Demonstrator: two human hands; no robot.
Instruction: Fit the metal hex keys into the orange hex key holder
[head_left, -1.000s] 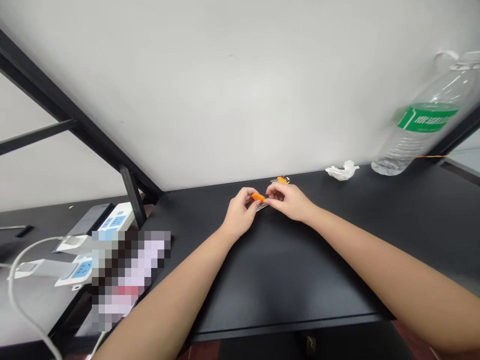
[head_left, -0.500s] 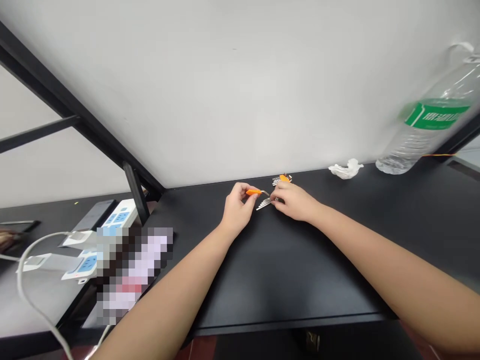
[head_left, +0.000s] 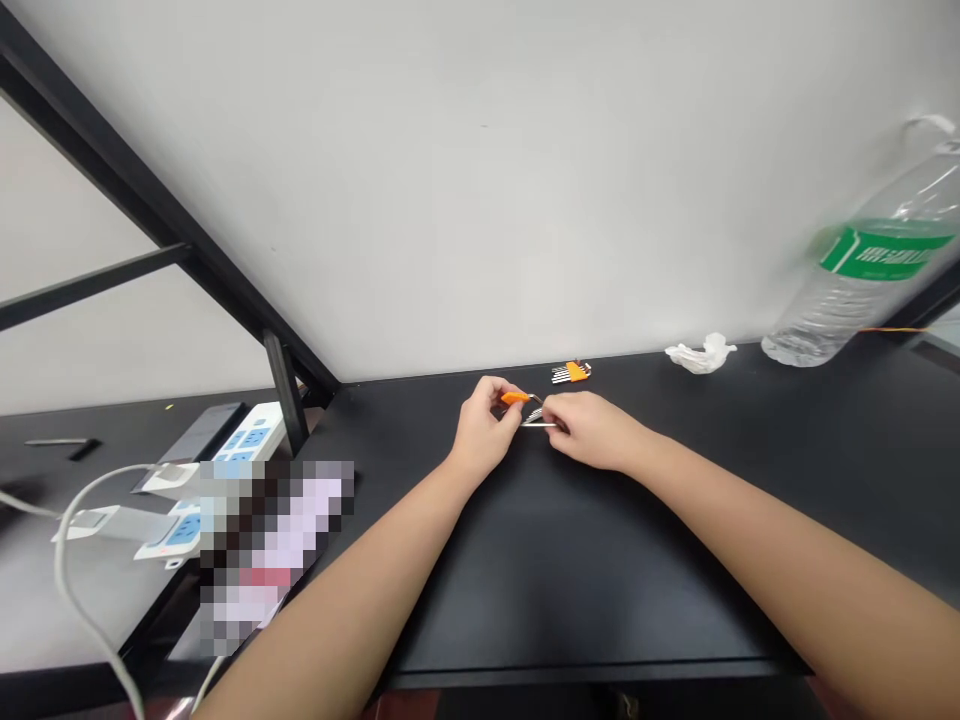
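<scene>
My left hand (head_left: 480,430) pinches an orange hex key holder (head_left: 515,397) between thumb and fingers. A bent metal key juts from the holder's right end. Close by on the right, my right hand (head_left: 596,425) has its fingers closed on a silver hex key (head_left: 534,425), which points left toward my left thumb. Several loose hex keys (head_left: 535,413) show in the gap between the hands, partly covered by my right fingers. Behind them, near the wall, lies another orange holder (head_left: 577,372) with several hex keys in it.
A crumpled white tissue (head_left: 703,354) and a large clear bottle with a green label (head_left: 885,252) stand along the wall at right. Power strips (head_left: 251,440) with white cables lie left, beyond the black frame post (head_left: 285,385). A blurred-out item (head_left: 289,540) lies at the black table's left edge.
My right hand has closed further, and a hex key now sticks out level from its fingers toward my left hand. The holder stays in my left hand. The view has shifted slightly.
</scene>
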